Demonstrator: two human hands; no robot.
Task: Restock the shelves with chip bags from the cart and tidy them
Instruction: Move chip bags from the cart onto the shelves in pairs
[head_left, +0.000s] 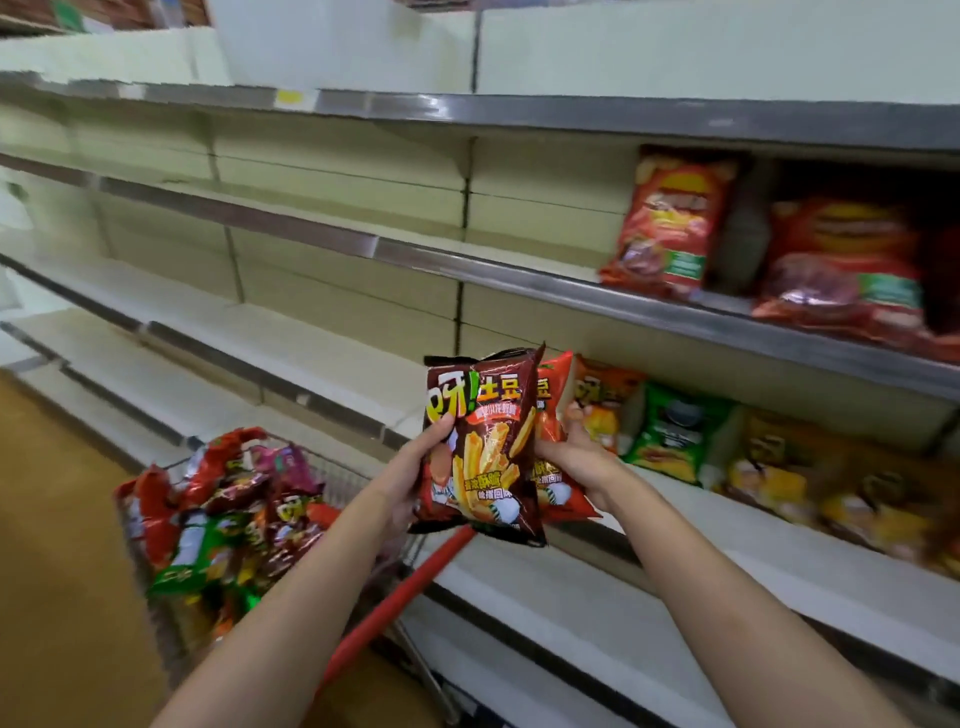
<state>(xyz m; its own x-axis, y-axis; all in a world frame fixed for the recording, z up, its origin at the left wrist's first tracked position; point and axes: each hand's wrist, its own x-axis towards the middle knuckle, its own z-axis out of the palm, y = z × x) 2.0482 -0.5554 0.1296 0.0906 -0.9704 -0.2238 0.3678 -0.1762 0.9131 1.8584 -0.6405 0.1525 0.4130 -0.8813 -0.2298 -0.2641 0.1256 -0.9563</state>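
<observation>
A glossy dark-brown chip bag printed with yellow fries (480, 447) stands upright, overlapping a red chip bag (551, 415) just behind; mixed bags (228, 514) heap the wire cart (332, 475).

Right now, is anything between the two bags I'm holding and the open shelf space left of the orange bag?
Nothing visible. The brown fries bag in the left hand and red bag in the right hand hang before the bare shelf beside the orange bag.
</observation>
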